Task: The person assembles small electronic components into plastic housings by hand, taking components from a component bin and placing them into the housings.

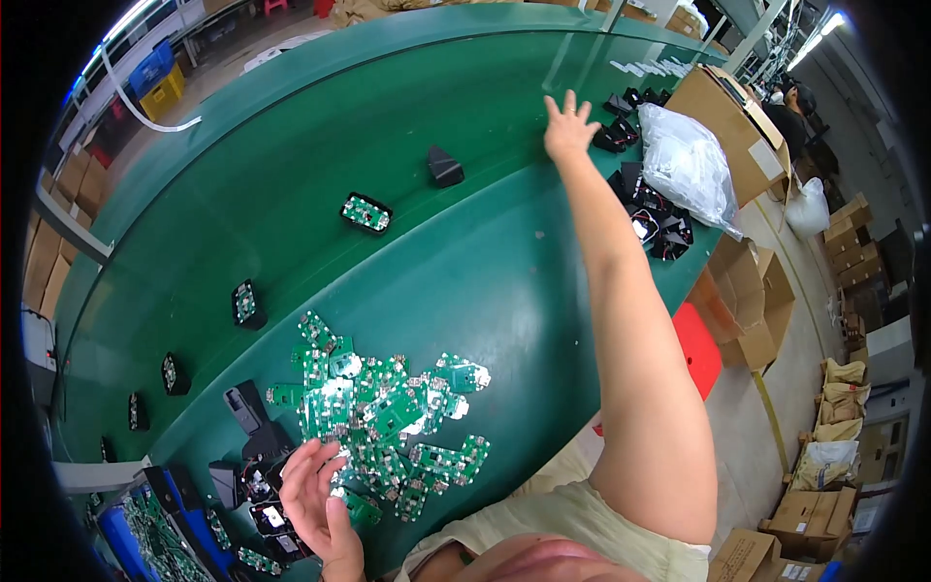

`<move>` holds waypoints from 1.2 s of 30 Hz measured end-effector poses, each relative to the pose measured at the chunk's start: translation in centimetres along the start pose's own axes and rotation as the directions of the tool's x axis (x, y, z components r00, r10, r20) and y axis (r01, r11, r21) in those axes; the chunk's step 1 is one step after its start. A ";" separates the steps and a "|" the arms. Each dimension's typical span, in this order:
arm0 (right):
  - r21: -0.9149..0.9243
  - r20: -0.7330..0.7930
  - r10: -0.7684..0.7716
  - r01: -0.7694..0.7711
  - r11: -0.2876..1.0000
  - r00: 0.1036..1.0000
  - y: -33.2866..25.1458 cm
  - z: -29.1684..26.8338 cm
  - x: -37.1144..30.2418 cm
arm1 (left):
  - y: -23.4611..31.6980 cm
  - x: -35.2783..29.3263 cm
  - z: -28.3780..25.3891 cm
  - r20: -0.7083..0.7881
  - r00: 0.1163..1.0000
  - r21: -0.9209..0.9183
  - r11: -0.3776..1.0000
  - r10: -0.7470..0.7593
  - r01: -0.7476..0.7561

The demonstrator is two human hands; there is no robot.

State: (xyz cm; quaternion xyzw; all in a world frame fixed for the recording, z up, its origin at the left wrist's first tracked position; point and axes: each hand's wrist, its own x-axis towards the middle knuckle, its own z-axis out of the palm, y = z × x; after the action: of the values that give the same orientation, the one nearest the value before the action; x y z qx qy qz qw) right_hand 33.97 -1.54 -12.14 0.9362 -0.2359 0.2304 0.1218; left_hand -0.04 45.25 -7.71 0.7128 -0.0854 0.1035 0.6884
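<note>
My right arm is stretched far out over the green work surface. At its end my right hand (569,128) has its fingers spread and holds nothing, just left of several black plastic housings (615,134). Close to me, my left hand (318,497) has its fingers loosely bent and apart from the thumb, with nothing seen in it. It is beside a heap of green circuit boards (393,412), overlapping the heap's near left edge in view. More black housings (247,407) lie left of the heap, some with parts and wires inside.
Along the green belt (320,194) lie a black housing with a board (367,212), a dark wedge-shaped piece (445,167) and several more filled housings. A clear plastic bag (687,160) and a cardboard box (729,126) stand at right. A blue bin (145,533) of boards is near left.
</note>
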 end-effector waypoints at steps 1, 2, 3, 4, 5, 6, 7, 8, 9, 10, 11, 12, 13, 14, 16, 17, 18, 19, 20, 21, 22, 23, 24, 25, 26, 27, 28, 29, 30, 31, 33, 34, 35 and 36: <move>-0.032 0.121 0.051 -0.048 0.998 0.991 1.0 0.3 0.5 | -0.1 0.1 0.0 0.021 1.000 -0.010 1.000 0.012 -0.011; 0.005 0.270 0.073 -0.077 0.997 0.960 2.1 0.4 1.2 | -0.3 0.3 0.0 0.043 0.999 -0.022 0.999 0.025 -0.024; 0.027 0.221 0.044 -0.051 0.998 0.974 2.9 0.5 1.1 | -0.3 0.3 0.0 0.045 0.999 -0.021 1.000 0.021 -0.020; 0.014 0.164 0.008 -0.011 1.000 0.986 3.6 0.5 1.2 | -0.4 0.3 0.0 0.029 1.000 0.002 1.000 -0.003 0.003; -0.002 0.104 -0.026 0.027 1.000 0.994 4.2 0.4 1.4 | -0.4 0.2 0.0 0.014 1.000 0.024 0.999 -0.024 0.023; -0.001 0.116 -0.028 0.028 1.000 0.993 4.0 0.5 0.8 | -0.5 0.4 0.1 0.015 0.999 0.030 0.999 -0.034 0.033; -0.017 0.007 -0.127 0.127 0.992 0.992 4.1 0.5 -0.1 | -0.5 0.5 0.3 0.035 0.999 0.042 0.999 -0.015 0.013; -0.045 -0.100 -0.225 0.221 0.974 0.969 4.2 0.5 -1.0 | -0.4 0.7 0.5 0.057 0.998 0.053 0.999 0.005 -0.008; -0.008 -0.183 -0.295 0.299 0.954 0.938 3.9 -0.6 -2.0 | -0.3 0.6 0.4 0.062 0.998 0.054 0.998 0.009 -0.012; 0.019 -0.268 -0.358 0.376 0.926 0.894 3.1 -2.1 -3.1 | -0.3 0.5 0.4 0.059 0.998 0.075 0.997 0.006 -0.010; 0.131 -0.368 -0.387 0.459 0.879 0.846 1.6 -4.8 -4.9 | -0.3 0.4 0.3 0.055 0.998 0.094 0.996 0.002 -0.007; 0.231 -0.431 -0.387 0.514 0.826 0.816 0.2 -6.5 -6.7 | -0.2 0.2 0.4 0.056 0.998 0.086 0.996 0.009 -0.014; 0.275 -0.482 -0.417 0.585 0.763 0.771 -1.4 -9.0 -8.9 | -0.2 0.1 0.2 0.067 0.998 0.081 0.997 0.014 -0.020; 0.313 -0.578 -0.445 0.690 0.652 0.683 -3.0 -11.0 -11.2 | -0.4 -0.1 0.0 0.067 0.998 0.097 0.995 0.007 -0.013; 0.335 -0.615 -0.557 0.824 0.457 0.558 -5.5 -15.7 -16.5 | -0.4 -0.5 0.0 0.075 0.997 0.105 0.994 0.003 -0.011; 0.283 -0.589 -0.649 0.875 0.393 0.482 -6.1 -17.2 -19.2 | -0.3 -0.3 0.3 0.087 0.996 0.089 0.996 -0.035 0.027; 0.339 -0.666 -0.618 0.908 0.248 0.417 -6.9 -19.0 -21.6 | -0.3 -0.4 0.4 0.087 0.994 0.076 0.995 -0.073 0.066; 0.333 -0.728 -0.601 0.937 0.109 0.329 -7.6 -20.1 -24.0 | -0.6 -0.3 0.6 0.115 0.991 0.015 0.998 -0.068 0.066; 0.373 -0.724 -0.623 0.928 0.006 0.295 -8.2 -21.2 -26.1 | -0.6 -0.2 0.8 0.145 0.985 -0.065 0.992 -0.093 0.104; 0.359 -0.748 -0.614 0.932 -0.053 0.253 -8.8 -22.1 -27.9 | -0.7 -0.2 0.9 0.174 0.977 -0.141 0.979 -0.119 0.145; 0.359 -0.763 -0.606 0.927 -0.107 0.225 -9.4 -22.8 -29.4 | -1.3 -0.5 0.3 0.192 0.965 -0.163 0.964 -0.179 0.211; 0.374 -0.762 -0.619 0.909 -0.185 0.187 -9.9 -23.5 -30.6 | -1.3 -0.8 0.1 0.146 0.958 -0.112 0.958 -0.248 0.265; 0.295 -0.787 -0.608 0.931 -0.214 0.110 -10.4 -24.0 -31.1 | -1.3 -0.9 0.1 0.118 0.956 -0.079 0.957 -0.268 0.278; 0.216 -0.805 -0.592 0.945 -0.245 0.031 -10.9 -24.5 -31.6 | -1.2 -0.9 0.1 0.086 0.953 -0.046 0.954 -0.291 0.296; 0.314 -0.770 -0.631 0.919 -0.241 0.098 -10.8 -25.1 -31.7 | -0.7 -0.7 -0.2 0.098 0.937 -0.115 0.931 -0.336 0.346; 0.409 -0.726 -0.669 0.882 -0.236 0.158 -10.7 -25.6 -31.4 | -0.5 -0.4 -0.4 0.116 0.902 -0.229 0.872 -0.416 0.432; 0.425 -0.770 -0.600 0.876 -0.229 0.217 -10.7 -25.6 -31.0 | -0.3 -0.4 -0.5 0.107 0.918 -0.233 0.887 -0.383 0.398; 0.410 -0.735 -0.636 0.901 -0.139 0.236 -10.1 -26.1 -30.4 | -0.2 -0.3 -0.6 0.092 0.931 -0.236 0.901 -0.353 0.365; 0.438 -0.737 -0.595 0.897 -0.056 0.322 -10.0 -26.1 -30.3 | 0.1 -0.2 -0.4 0.087 0.940 -0.231 0.911 -0.331 0.342; 0.438 -0.732 -0.576 0.899 0.009 0.363 -10.0 -26.3 -30.2 | 0.4 -0.2 -0.1 0.079 0.947 -0.226 0.919 -0.312 0.322; 0.518 -0.644 -0.662 0.855 -0.009 0.383 -9.3 -26.2 -30.3 | 0.6 -0.1 0.1 0.136 0.952 -0.211 0.930 -0.275 0.299; 0.527 -0.642 -0.661 0.850 -0.013 0.388 -9.2 -26.2 -30.5 | 0.8 -0.1 0.2 0.129 0.954 -0.197 0.936 -0.271 0.292; 0.536 -0.639 -0.660 0.844 -0.014 0.395 -9.3 -26.4 -30.7 | 0.6 -0.3 0.0 0.189 0.960 -0.152 0.960 -0.207 0.237; 0.542 -0.639 -0.667 0.839 -0.038 0.382 -9.4 -26.5 -30.7 | 0.4 -0.5 -0.2 0.221 0.951 -0.117 0.963 -0.215 0.245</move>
State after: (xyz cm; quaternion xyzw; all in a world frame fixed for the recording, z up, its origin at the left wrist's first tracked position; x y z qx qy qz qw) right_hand 4.72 27.31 -5.38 0.8084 0.4700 0.2881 -0.2063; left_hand -0.63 45.43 -7.51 0.6734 -0.0800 -0.0585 0.7326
